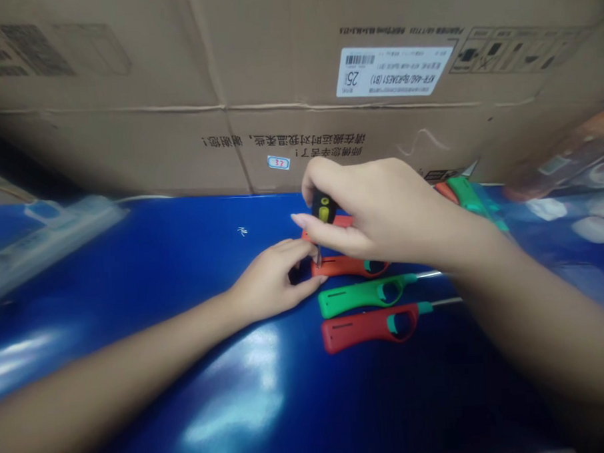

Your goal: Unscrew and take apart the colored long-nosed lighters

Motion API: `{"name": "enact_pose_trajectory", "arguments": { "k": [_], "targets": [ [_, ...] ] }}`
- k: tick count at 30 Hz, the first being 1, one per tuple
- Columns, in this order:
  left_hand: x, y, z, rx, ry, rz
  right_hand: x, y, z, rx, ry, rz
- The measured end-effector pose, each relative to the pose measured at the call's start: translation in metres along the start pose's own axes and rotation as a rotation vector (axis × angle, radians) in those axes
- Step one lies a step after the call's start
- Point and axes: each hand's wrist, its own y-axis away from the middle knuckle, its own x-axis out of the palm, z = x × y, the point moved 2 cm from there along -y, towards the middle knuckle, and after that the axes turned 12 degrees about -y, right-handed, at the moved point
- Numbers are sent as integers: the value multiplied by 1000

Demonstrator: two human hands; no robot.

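My right hand (pixel 381 206) is closed around the black and yellow handle of a screwdriver (pixel 325 211). Its thin shaft points down, and the tip meets the butt end of an orange gas lighter (pixel 351 265) lying on the blue surface. The fingers of my left hand (pixel 272 281) pinch that same end from the left. Nearer to me lie a green gas lighter (pixel 355 296) and a red gas lighter (pixel 364 328), side by side with metal tubes to the right. Another red piece (pixel 342 221) shows behind the orange lighter, mostly covered by my right hand.
A large cardboard box (pixel 255 68) with upside-down print stands along the back of the blue table (pixel 153 380). At right lie a green lighter (pixel 468 196) and clear plastic packaging (pixel 581 207). A pale, blurred object (pixel 57 237) sits at left.
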Motion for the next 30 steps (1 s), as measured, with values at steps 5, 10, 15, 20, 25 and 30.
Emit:
{"name": "enact_pose_trajectory", "arguments": {
  "k": [5,10,15,20,25,30],
  "targets": [
    [-1,-1,-1,12,52,21,0,1,4,-86,-36,3],
    [0,0,0,19,74,13,-1,3,5,-117,-45,4],
    [0,0,1,18,58,15,-1,3,1,-122,-95,-15],
    [-1,0,-2,-3,34,15,-2,1,-1,-30,-64,10],
    [-2,0,-2,-7,24,33,-4,2,-3,-16,-31,-5],
    [-4,0,-2,-16,37,43,-5,3,-7,-77,-44,-7]
  ]
}}
